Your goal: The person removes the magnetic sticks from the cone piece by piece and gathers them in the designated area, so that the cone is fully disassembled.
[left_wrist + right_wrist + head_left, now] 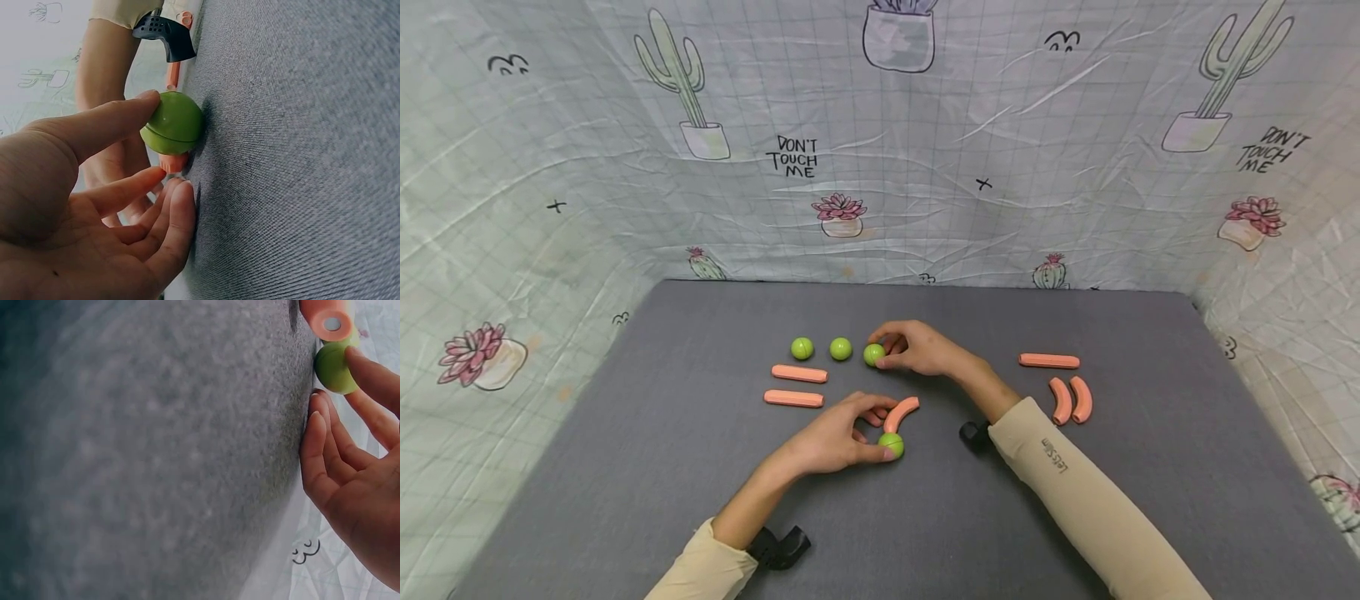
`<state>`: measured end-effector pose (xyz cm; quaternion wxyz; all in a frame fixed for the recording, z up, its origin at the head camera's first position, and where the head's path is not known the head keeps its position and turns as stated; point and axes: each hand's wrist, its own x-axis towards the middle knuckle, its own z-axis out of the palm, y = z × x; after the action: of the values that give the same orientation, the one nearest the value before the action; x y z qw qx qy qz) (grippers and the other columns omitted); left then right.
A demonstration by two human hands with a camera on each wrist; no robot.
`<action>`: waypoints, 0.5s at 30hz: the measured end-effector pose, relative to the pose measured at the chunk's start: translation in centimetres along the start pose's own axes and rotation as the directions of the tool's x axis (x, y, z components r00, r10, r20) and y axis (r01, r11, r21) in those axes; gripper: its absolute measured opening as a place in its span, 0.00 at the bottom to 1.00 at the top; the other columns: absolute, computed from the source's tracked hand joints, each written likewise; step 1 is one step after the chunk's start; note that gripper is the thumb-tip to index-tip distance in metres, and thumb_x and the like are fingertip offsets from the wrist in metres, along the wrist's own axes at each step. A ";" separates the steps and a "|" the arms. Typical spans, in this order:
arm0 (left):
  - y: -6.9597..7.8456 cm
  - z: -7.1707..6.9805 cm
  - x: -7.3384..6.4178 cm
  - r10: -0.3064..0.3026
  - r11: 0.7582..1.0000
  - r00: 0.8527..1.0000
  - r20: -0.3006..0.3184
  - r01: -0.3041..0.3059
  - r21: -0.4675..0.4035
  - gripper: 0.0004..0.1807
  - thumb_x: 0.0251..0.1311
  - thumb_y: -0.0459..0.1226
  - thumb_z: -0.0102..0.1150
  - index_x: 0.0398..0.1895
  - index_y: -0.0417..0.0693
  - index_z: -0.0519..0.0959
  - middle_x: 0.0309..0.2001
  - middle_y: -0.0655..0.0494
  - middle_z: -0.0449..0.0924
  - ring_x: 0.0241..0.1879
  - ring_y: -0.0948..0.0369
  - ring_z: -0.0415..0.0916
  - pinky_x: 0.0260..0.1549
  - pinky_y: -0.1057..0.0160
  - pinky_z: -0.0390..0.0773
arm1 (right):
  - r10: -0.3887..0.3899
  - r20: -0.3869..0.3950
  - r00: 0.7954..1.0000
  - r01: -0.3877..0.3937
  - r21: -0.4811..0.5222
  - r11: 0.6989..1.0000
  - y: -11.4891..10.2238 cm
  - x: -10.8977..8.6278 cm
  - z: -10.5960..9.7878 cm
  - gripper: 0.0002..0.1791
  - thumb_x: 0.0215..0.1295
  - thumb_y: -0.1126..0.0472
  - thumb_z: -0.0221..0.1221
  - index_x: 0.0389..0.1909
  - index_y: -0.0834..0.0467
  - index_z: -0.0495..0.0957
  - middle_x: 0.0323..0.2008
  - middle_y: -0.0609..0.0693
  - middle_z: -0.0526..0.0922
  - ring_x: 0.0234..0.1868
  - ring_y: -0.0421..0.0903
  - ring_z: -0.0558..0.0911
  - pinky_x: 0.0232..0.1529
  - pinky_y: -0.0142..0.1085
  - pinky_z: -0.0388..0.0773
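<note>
My left hand point(842, 433) has its thumb on a green ball point(891, 445) and its index fingertip against a curved orange rod point(904, 411). Ball and rod end meet in the head view. Farther back, my right hand point(921, 348) pinches another green ball point(874, 355) between thumb and index finger, on the grey surface. From the right wrist, that ball point(334, 367) shows beside an orange rod end point(330, 325) with a silvery disc in it. In the left wrist view, the left thumb presses the ball point(175, 122); the rod is mostly hidden behind it.
Two green balls, one point(802, 348) left of the other point(841, 348), lie left of my right hand. Two straight orange rods point(793, 399) lie below them. At right are a straight rod point(1049, 361) and two curved rods point(1081, 400). A patterned cloth point(925, 167) hangs behind.
</note>
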<state>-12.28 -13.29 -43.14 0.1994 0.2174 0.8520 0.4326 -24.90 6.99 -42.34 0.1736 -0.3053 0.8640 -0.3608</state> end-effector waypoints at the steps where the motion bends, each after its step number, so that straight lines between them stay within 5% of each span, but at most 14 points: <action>1: 0.0 0.0 0.0 0.002 1.000 1.000 0.001 -0.002 0.006 0.33 0.63 0.44 0.74 0.69 0.47 0.76 0.54 0.50 0.77 0.55 0.58 0.75 0.47 0.67 0.80 | 0.002 0.000 1.000 -0.002 0.003 1.000 0.0 -0.1 0.0 0.23 0.72 0.58 0.66 0.65 0.58 0.79 0.50 0.57 0.87 0.49 0.49 0.85 0.51 0.40 0.81; 15: 0.0 0.0 0.2 0.011 1.000 1.000 -0.005 -0.011 -0.010 0.30 0.64 0.41 0.73 0.68 0.48 0.78 0.52 0.50 0.79 0.53 0.57 0.77 0.46 0.69 0.80 | 0.024 -0.016 1.000 -0.023 0.010 1.000 0.6 -2.5 -0.7 0.25 0.73 0.57 0.65 0.67 0.59 0.77 0.50 0.57 0.86 0.51 0.51 0.86 0.54 0.44 0.82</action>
<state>-12.41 -13.22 -43.14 0.1963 0.2198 0.8490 0.4386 -23.61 9.27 -42.12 0.1722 -0.2913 0.8671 -0.3654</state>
